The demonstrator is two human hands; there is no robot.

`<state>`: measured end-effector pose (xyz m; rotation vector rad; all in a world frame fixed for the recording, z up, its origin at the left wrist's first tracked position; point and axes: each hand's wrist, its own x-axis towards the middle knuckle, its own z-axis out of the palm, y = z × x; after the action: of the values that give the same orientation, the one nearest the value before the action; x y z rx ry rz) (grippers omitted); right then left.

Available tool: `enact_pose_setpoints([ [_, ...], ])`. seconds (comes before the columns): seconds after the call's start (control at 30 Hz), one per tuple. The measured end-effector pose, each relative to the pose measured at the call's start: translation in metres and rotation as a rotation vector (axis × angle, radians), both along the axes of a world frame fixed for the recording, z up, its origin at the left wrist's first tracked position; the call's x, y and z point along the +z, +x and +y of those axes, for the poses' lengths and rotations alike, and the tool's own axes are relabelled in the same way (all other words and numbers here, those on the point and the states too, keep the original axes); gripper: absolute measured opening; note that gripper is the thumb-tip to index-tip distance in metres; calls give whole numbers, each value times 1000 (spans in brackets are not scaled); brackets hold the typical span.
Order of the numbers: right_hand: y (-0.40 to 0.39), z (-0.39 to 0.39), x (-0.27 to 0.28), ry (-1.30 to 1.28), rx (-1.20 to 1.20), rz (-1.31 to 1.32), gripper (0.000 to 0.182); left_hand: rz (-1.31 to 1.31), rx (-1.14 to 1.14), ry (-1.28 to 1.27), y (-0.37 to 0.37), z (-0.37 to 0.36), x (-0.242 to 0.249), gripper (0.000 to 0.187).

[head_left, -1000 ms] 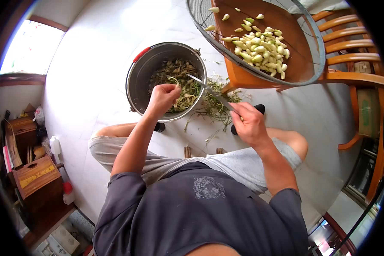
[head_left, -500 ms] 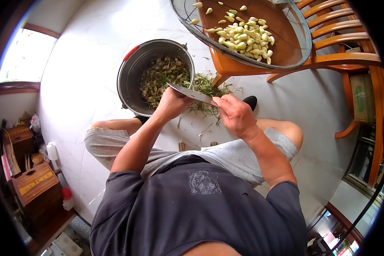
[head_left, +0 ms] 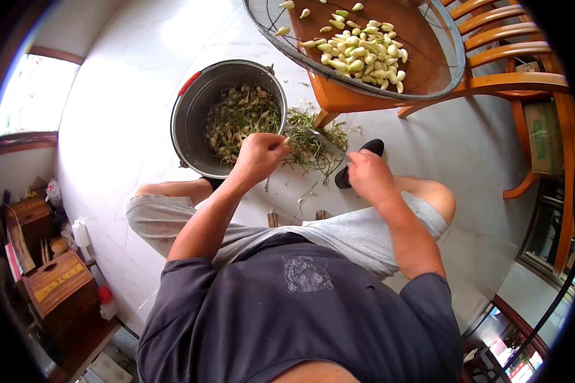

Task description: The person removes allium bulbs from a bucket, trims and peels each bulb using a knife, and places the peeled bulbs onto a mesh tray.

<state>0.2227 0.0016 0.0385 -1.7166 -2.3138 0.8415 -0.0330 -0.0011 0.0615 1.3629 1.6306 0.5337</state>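
Note:
My left hand (head_left: pixel 260 157) is closed at the near right rim of the metal bucket (head_left: pixel 186 137), pinching a small pale bulb (head_left: pixel 287 141) at its fingertips. To the right, my right hand (head_left: pixel 372 177) grips a knife (head_left: pixel 329 143), its blade pointing up and left over the trimmings and apart from the bulb. Inside the bucket lie many untrimmed bulbs (head_left: pixel 233 118) with brownish skins and green stalks. A heap of cut green stalks and roots (head_left: pixel 316 150) covers the floor beside the bucket.
A round mesh sieve (head_left: pixel 457 67) of peeled whitish bulbs (head_left: pixel 364 54) rests on a wooden chair (head_left: pixel 335 96) at the upper right. My black shoe (head_left: pixel 372 148) is near the trimmings. Wooden boxes (head_left: pixel 57 281) stand at the left.
My right hand has drawn the knife away from my left hand, to the right and slightly down. The bulb in my left fingertips now shows.

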Motion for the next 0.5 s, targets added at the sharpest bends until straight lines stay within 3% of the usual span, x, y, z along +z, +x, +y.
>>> enact_pose_setpoints([
  [0.2, 7, 5, 21, -12, -45, 148, 15, -488, 104, -90, 0, -1, -24, 26],
  [0.4, -7, 9, 27, 25, -42, 308, 19, -1041, 376, -262, -3, 5, -20, 14],
  [0.5, -11, 7, 25, 71, -50, 383, 20, -1338, 497, -296, -5, 4, -42, 10],
])
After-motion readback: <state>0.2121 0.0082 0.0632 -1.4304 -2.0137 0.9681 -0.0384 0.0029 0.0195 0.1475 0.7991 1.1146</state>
